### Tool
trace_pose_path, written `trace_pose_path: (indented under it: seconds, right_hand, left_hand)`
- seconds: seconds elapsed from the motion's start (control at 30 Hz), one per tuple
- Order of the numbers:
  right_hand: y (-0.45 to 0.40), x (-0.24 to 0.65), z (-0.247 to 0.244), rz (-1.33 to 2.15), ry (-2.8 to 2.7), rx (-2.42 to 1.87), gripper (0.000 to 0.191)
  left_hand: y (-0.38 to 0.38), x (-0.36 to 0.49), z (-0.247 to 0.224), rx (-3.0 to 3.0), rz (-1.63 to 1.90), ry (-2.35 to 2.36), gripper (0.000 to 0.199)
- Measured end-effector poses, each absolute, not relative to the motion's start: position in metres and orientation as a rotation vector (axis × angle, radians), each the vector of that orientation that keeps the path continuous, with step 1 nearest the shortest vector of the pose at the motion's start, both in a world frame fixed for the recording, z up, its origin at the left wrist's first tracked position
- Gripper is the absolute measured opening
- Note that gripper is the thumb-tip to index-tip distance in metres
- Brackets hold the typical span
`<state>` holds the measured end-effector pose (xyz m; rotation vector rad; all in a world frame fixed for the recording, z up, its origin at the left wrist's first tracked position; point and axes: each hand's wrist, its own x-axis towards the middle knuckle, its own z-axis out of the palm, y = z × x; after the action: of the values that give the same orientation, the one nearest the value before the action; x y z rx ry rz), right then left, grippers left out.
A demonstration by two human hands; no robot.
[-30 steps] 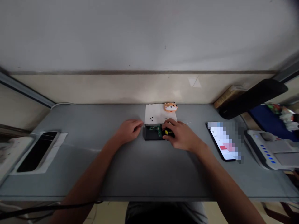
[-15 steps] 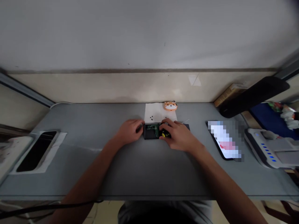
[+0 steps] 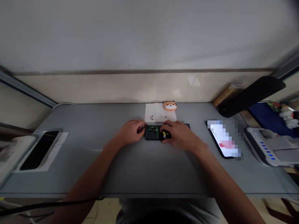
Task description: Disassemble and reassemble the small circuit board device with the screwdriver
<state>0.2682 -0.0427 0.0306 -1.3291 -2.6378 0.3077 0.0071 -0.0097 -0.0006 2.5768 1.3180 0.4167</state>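
Note:
An opened black device case (image 3: pixel 151 136) with a green circuit board (image 3: pixel 157 132) inside lies on the grey desk in front of me. My left hand (image 3: pixel 132 132) is closed at the case's left edge, with a small dark thing (image 3: pixel 140 128) showing between thumb and fingers. I cannot make out its kind. Over the right half of the case, my right hand (image 3: pixel 182 135) curls its fingers around a black part with yellow markings (image 3: pixel 166 135). Part of that piece and the case's right side are hidden under the hand.
Small black bits (image 3: pixel 151 117) lie on white paper (image 3: pixel 155 110) behind the case, beside an orange animal-faced case (image 3: pixel 170 106). A lit phone (image 3: pixel 221 140) and a grey-white device (image 3: pixel 268 149) are to the right. Another phone (image 3: pixel 40 151) rests at left. A black cylinder (image 3: pixel 252 96) leans back right.
The view has shifted slightly. Both hands stay at the case; my right fingers have moved a little on the black and yellow part, showing more of the circuit board's side.

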Motion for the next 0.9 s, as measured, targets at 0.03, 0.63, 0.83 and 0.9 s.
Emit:
trace_pose_path:
  seconds: [0.03,0.63,0.83,0.9]
  right_hand:
    - [-0.043,0.27,0.031,0.324,-2.634,-1.334,0.033]
    - [-0.033,0.286,0.044,0.321,-1.405,-1.321,0.047]
    - [-0.028,0.277,0.035,0.423,-1.529,-1.296,0.044]
    - [-0.028,0.277,0.034,0.418,-1.541,-1.292,0.044]
  left_hand:
    - [-0.01,0.007,0.0,2.579,0.409,1.315,0.021]
    - [-0.037,0.058,-0.009,2.63,0.491,1.153,0.055]
    - [-0.035,0.054,-0.009,2.535,0.479,1.175,0.053]
    - [-0.034,0.053,-0.008,2.518,0.466,1.167,0.054]
